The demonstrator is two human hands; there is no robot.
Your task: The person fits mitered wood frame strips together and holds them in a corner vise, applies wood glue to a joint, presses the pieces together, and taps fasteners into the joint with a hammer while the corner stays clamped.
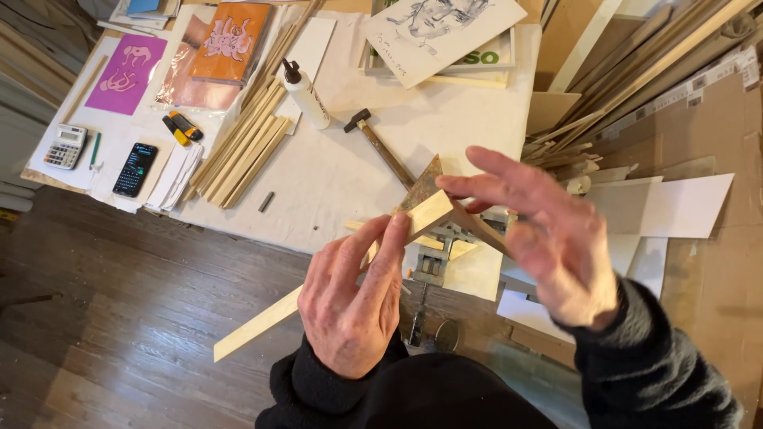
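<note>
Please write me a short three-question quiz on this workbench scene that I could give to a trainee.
1. True or false: the left hand rests on a pale wood strip whose mitred end meets a second strip at a corner.
2. Which thing lies on the white table cover just beyond that corner? A) a hammer B) a saw C) a paintbrush
3. Fill in: the white glue bottle stands beside a stack of wood ____.

Key
1. True; the right hand's fingertips touch the same corner.
2. A
3. strips
</note>
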